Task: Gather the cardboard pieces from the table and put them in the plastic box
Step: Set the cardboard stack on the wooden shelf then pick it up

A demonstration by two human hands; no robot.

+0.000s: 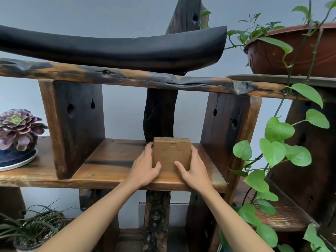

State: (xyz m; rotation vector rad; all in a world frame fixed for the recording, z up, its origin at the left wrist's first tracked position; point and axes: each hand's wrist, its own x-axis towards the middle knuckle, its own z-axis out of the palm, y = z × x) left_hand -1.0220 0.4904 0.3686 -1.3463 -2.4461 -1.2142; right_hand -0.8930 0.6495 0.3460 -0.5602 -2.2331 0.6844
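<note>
A stack of brown cardboard pieces (171,153) stands upright on the middle board of a dark wooden shelf (112,164). Its front face has a cut-out outline. My left hand (145,167) grips the stack's left side, thumb on the front face. On the stack's right side my right hand (193,170) holds it the same way, with its thumb across the lower front. The stack's layered top edge shows between my hands. No plastic box is in view.
Thick wooden uprights (76,124) flank the stack's bay. A purple succulent on a plate (17,131) sits on the shelf at left. A trailing green vine (278,151) hangs at right from a brown pot (291,50). A black curved piece (112,48) lies on top.
</note>
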